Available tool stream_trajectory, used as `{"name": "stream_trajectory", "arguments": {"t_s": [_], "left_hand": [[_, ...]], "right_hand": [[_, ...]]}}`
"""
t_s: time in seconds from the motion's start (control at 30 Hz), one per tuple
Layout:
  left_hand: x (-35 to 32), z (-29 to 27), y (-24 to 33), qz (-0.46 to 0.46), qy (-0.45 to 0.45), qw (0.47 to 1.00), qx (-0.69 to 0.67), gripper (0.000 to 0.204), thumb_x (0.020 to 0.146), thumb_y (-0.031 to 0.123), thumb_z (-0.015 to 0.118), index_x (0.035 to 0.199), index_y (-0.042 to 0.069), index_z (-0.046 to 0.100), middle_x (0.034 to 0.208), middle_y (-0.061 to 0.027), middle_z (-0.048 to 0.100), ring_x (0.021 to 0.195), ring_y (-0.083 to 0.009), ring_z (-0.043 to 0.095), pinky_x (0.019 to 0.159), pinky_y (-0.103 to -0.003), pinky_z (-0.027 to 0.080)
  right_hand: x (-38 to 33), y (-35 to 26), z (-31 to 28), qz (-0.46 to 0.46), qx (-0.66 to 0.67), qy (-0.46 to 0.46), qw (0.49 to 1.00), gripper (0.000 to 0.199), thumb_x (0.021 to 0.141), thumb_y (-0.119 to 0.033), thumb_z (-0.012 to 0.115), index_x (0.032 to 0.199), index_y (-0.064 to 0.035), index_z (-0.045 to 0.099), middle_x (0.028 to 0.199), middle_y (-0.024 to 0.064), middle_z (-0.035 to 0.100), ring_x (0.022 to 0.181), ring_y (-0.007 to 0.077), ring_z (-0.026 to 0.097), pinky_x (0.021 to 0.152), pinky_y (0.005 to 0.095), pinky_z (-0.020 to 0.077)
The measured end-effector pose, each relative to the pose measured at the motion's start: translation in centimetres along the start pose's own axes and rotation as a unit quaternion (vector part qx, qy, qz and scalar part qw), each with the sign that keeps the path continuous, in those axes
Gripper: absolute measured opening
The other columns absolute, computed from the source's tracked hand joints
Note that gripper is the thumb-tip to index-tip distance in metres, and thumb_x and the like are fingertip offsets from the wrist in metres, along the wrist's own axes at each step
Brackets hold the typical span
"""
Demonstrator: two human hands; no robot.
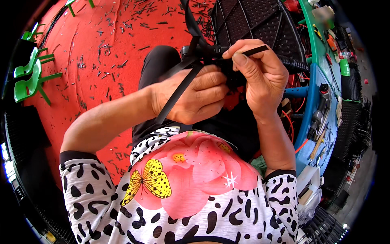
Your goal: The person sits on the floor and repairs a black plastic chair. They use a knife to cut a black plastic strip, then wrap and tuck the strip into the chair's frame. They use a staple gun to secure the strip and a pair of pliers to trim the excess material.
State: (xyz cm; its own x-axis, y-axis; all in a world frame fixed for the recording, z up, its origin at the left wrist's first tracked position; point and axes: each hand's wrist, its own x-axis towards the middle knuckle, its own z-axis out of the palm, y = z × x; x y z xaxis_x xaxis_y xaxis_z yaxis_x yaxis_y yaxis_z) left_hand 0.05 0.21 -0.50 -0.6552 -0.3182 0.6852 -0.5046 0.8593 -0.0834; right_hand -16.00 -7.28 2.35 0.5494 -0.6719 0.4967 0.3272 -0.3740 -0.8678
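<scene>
My right hand (264, 77) pinches a flat black strip (256, 50) between thumb and forefinger, its free end sticking out to the right. Close beside it, my left hand (193, 93) is curled shut at the spot where several black strips cross; its fingertips are hidden, so what they grip does not show. Another black strip (174, 99) slants down over the back of my left hand. A dark frame bar (215, 50) runs behind the crossing, and one long strip (191, 20) rises from there to the top edge.
A black woven panel (260, 24) stands just beyond my right hand. Short black offcuts litter the red floor (109, 53). Green chairs (30, 83) are at the left. To the right, a blue table (315, 81) carries a power tool (320, 112) and small tools.
</scene>
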Motion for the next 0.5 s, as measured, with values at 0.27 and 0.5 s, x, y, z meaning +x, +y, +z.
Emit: {"name": "stream_trajectory", "arguments": {"t_s": [0.27, 0.5], "left_hand": [[1.9, -2.6, -3.2, -0.053, 0.065, 0.981, 0.173, 0.028, 0.064, 0.015, 0.068, 0.086, -0.001, 0.06, 0.095, -0.0156, 0.056, 0.092, -0.0325, 0.058, 0.086, -0.049, 0.047], [0.7, -2.4, -3.6, -0.183, -0.045, 0.979, 0.075, 0.029, 0.07, 0.013, 0.068, 0.094, 0.0, 0.056, 0.085, -0.0115, 0.055, 0.075, -0.0301, 0.056, 0.069, -0.039, 0.046]], "right_hand": [[-0.2, 0.2, 0.3, -0.02, 0.014, 0.036, 0.999, 0.002, 0.086, 0.003, 0.061, 0.086, 0.0034, 0.059, 0.088, 0.0061, 0.062, 0.079, 0.007, 0.055, 0.072, 0.0194, 0.0454], [-0.1, 0.0, 1.0, -0.043, 0.001, 0.044, 0.998, 0.003, 0.088, 0.0, 0.06, 0.089, 0.0022, 0.058, 0.087, 0.006, 0.063, 0.074, 0.0053, 0.054, 0.067, 0.0182, 0.0447]]}}
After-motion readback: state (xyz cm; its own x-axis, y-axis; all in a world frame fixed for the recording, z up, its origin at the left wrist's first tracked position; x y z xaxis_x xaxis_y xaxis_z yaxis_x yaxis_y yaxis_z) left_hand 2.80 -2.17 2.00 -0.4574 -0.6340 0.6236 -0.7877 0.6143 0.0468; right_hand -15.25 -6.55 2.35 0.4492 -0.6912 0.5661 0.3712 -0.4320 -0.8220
